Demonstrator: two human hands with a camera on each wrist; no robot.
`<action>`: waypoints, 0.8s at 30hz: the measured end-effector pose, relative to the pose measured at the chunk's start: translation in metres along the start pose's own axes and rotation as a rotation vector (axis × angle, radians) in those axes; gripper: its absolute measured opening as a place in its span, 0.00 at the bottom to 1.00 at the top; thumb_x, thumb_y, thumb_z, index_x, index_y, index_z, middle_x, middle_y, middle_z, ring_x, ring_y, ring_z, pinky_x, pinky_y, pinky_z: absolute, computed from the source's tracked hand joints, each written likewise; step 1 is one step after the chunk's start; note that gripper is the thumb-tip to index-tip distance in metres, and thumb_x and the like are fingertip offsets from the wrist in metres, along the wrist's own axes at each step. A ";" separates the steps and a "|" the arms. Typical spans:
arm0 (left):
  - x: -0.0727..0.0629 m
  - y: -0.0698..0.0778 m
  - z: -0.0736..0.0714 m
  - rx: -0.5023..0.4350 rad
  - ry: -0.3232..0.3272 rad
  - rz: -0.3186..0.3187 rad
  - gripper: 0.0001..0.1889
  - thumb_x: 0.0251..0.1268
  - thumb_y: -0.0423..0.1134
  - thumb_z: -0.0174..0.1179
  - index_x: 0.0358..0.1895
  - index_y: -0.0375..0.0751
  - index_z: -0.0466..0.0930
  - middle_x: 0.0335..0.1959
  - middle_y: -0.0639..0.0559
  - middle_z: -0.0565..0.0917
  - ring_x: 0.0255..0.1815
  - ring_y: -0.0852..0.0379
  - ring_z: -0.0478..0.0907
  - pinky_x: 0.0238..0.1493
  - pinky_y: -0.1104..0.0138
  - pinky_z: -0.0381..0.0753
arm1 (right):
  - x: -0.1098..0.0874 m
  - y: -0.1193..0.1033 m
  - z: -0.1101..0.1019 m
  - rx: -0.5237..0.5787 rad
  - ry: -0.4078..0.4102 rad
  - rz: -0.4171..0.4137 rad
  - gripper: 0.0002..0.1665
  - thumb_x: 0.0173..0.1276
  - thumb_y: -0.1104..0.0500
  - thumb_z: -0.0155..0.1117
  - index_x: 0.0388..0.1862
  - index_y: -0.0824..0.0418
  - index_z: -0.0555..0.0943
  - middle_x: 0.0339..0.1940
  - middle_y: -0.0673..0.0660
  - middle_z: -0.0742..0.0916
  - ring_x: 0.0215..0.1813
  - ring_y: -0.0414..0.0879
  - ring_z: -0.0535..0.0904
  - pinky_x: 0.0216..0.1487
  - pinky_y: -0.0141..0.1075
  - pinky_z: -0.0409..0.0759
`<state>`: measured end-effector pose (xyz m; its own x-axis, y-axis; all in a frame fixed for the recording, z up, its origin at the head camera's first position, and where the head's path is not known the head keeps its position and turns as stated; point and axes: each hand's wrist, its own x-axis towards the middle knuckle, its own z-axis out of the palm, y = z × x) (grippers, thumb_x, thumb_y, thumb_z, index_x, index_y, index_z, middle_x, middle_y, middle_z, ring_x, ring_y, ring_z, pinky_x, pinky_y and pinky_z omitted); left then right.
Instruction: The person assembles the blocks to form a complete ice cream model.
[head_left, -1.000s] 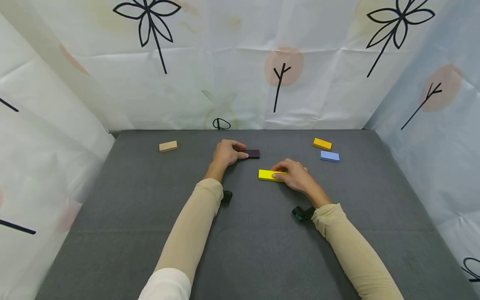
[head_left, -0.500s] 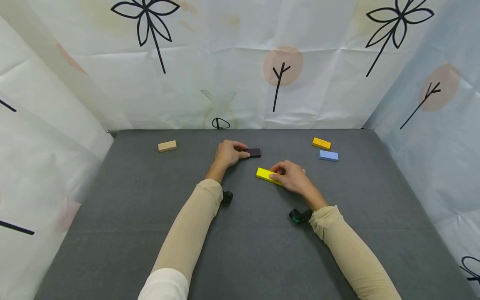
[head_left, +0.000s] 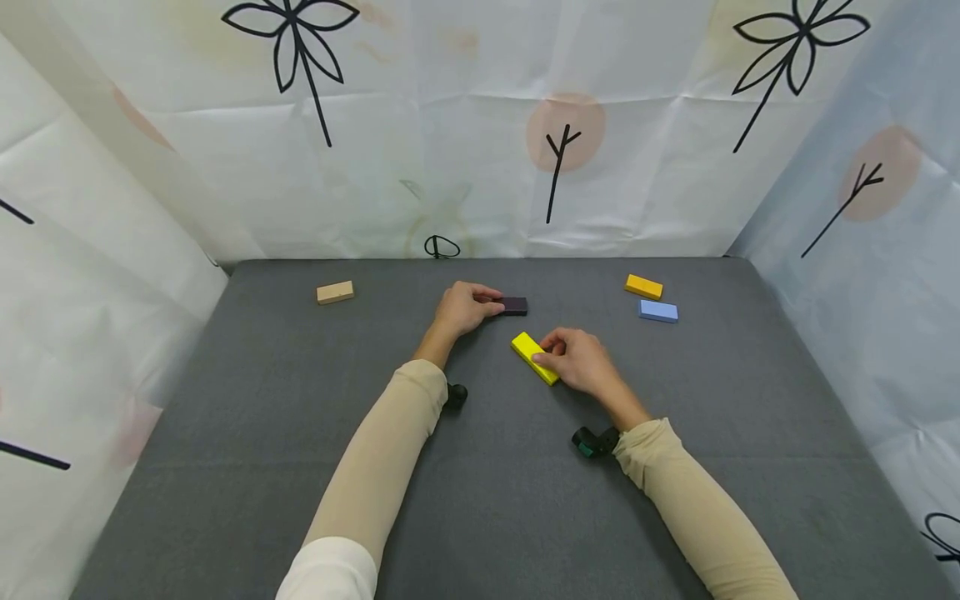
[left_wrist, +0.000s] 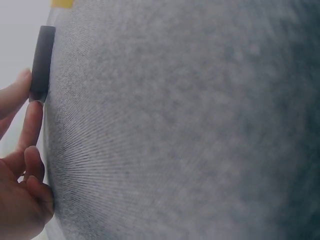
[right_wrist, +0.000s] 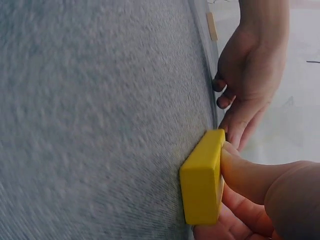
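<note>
My left hand (head_left: 465,308) pinches the left end of a dark, nearly black block (head_left: 515,307) between thumb and fingers, over the far middle of the table. In the left wrist view the dark block (left_wrist: 43,60) extends beyond the fingertips, close to the cloth. Nearer to me and to the right, my right hand (head_left: 581,360) grips a yellow block (head_left: 525,347) by its right side. This block slants, its far end pointing left. The right wrist view shows the thumb on the yellow block's (right_wrist: 200,195) face, with some fingers partly hidden behind it.
A tan block (head_left: 335,292) lies at the back left of the grey table (head_left: 480,500). An orange-yellow block (head_left: 644,287) and a light blue block (head_left: 658,312) lie close together at the back right. White patterned cloth (head_left: 480,125) stands behind the table and along its sides.
My right hand has turned the yellow block clockwise, from lying crosswise to a slant, and has moved slightly left and nearer. My left hand and the dark block have shifted slightly right.
</note>
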<state>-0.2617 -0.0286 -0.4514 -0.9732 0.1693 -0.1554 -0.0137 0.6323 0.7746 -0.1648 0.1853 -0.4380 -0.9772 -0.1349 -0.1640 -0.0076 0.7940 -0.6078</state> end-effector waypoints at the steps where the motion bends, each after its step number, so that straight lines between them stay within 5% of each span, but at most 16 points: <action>1: 0.000 0.000 0.000 -0.001 -0.002 0.004 0.15 0.69 0.49 0.68 0.55 0.54 0.89 0.53 0.50 0.89 0.56 0.49 0.82 0.58 0.55 0.82 | -0.001 -0.001 0.000 -0.001 0.003 0.009 0.18 0.70 0.49 0.70 0.50 0.60 0.86 0.32 0.55 0.84 0.28 0.44 0.73 0.29 0.33 0.68; 24: 0.000 0.002 0.002 -0.014 -0.019 -0.025 0.13 0.73 0.46 0.64 0.57 0.57 0.88 0.56 0.52 0.88 0.61 0.49 0.81 0.65 0.53 0.79 | -0.001 -0.020 0.014 0.094 0.023 0.120 0.18 0.69 0.49 0.72 0.45 0.63 0.87 0.31 0.57 0.92 0.20 0.39 0.84 0.24 0.32 0.79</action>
<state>-0.2611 -0.0259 -0.4509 -0.9681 0.1680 -0.1861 -0.0410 0.6261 0.7786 -0.1602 0.1612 -0.4368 -0.9746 -0.0275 -0.2224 0.1284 0.7447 -0.6549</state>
